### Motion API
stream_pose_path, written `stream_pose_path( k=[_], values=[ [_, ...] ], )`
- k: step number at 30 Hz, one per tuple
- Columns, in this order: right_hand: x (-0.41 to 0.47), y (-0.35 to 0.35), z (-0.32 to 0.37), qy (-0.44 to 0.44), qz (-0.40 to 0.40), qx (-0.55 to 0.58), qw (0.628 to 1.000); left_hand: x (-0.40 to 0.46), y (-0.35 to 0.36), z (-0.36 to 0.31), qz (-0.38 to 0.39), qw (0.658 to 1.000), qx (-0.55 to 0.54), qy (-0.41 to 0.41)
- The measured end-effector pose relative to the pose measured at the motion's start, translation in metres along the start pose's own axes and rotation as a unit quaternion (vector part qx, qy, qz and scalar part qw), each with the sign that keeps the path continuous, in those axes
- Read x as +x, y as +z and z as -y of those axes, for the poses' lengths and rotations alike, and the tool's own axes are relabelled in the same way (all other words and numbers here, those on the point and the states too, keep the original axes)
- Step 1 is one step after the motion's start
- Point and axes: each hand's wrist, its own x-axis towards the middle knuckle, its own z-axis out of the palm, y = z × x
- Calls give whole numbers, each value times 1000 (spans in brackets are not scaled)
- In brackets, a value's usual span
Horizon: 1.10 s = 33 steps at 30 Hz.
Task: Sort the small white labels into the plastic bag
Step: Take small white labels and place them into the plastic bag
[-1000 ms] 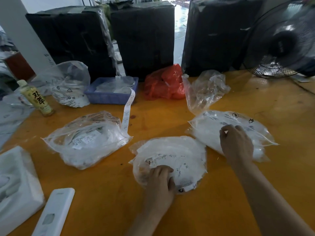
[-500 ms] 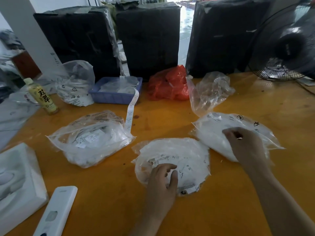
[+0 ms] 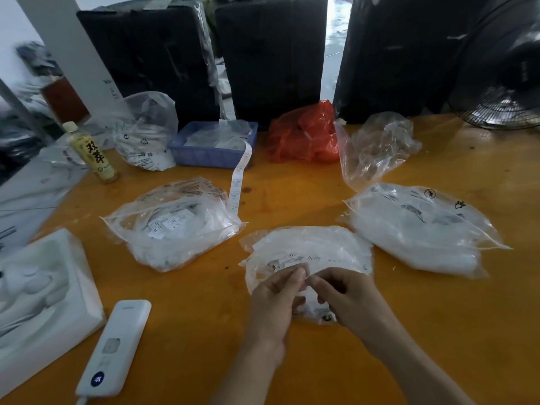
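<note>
Hands meet at lower centre of the frame, over the near edge of a clear plastic bag (image 3: 309,252) stuffed with small white labels (image 3: 287,262). The left hand (image 3: 274,302) has its fingers curled, fingertips pinching at the bag's edge or a label there (which of the two cannot be told). The right hand (image 3: 347,299) is curled too, its fingertips just beside the left's, pinching the same spot. The bag lies flat on the orange table (image 3: 292,361). A second label-filled clear bag (image 3: 175,226) lies at centre left, a third (image 3: 418,229) at centre right. Behind, in the upper half, stand a blue plastic tray (image 3: 213,154), a crumpled red plastic bag (image 3: 304,135) and a yellow drink bottle (image 3: 92,153). A white oblong device (image 3: 117,346) rests at lower left.
</note>
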Motion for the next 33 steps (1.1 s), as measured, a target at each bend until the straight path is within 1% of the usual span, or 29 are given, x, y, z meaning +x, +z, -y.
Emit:
stream_pose_path(
  k=[2,6,8,10,11,14,18,21,23,26,28,30,33],
  values=[
    [2,1,-1,-16,-19,-33,999,1,-5,2,-19,1000,-10,-11],
    [9,4,-9,-26,-11,-71,997,2,-16,3,-7,999,-35,-25],
    [20,5,-17,-19,-43,-111,993,4,-24,3,-17,998,-51,-29],
    [34,4,-26,-20,-78,-202,976,8,-32,1,-36,997,-58,-31],
    [41,6,-29,-29,-81,-251,964,9,-35,0,-42,997,-52,-28],
    [60,18,-36,-55,-53,-353,932,12,-43,0,-54,996,-71,-24],
    [73,37,-41,-44,-25,-422,905,14,-44,3,-50,993,-109,-21],
    [77,39,-45,-63,-43,-427,901,15,-44,6,-25,984,-174,-23],
    [77,37,-50,-65,-59,-418,904,14,-44,6,-5,982,-189,-17],
    [72,31,-56,-46,-75,-400,912,11,-42,6,3,983,-185,-15],
    [69,30,-60,-41,-75,-418,904,10,-40,6,-2,985,-174,-21],
    [68,29,-63,-54,-79,-419,903,9,-37,6,-11,989,-142,-25],
    [65,23,-64,-86,-110,-411,901,6,-32,4,-5,993,-119,-16]
  ],
)
